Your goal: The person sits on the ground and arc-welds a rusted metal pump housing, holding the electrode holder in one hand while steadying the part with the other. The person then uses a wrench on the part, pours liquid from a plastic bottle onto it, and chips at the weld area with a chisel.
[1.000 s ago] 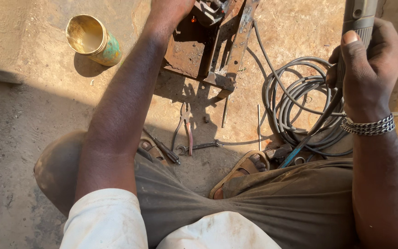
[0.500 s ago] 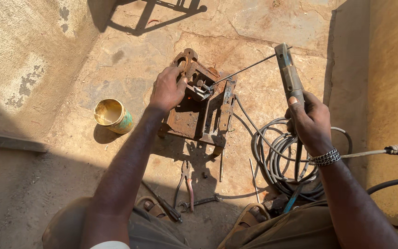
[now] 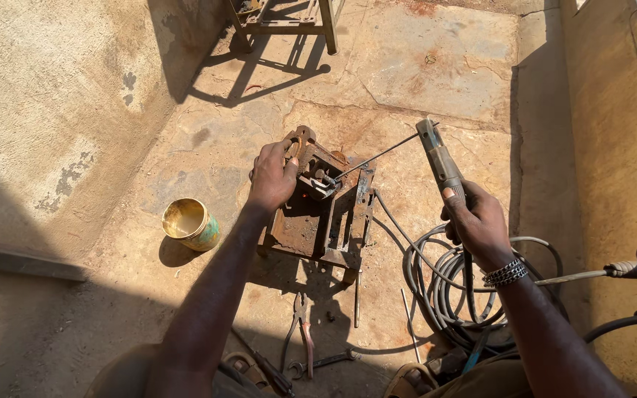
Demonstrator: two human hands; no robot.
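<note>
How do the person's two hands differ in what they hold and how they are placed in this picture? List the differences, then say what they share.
The left hand lies flat on the rusty metal workpiece; the right hand is closed in a grip around the electrode holder, off to the side. The right wrist wears a metal bracelet; the left wrist is bare. Both are bare-skinned, reaching forward in sunlight over the stone floor.

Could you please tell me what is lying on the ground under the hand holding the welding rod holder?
Coiled grey cable lies beneath the right hand, which grips the electrode holder. The forearm covers part of the coil, so its right side is hidden.
</note>
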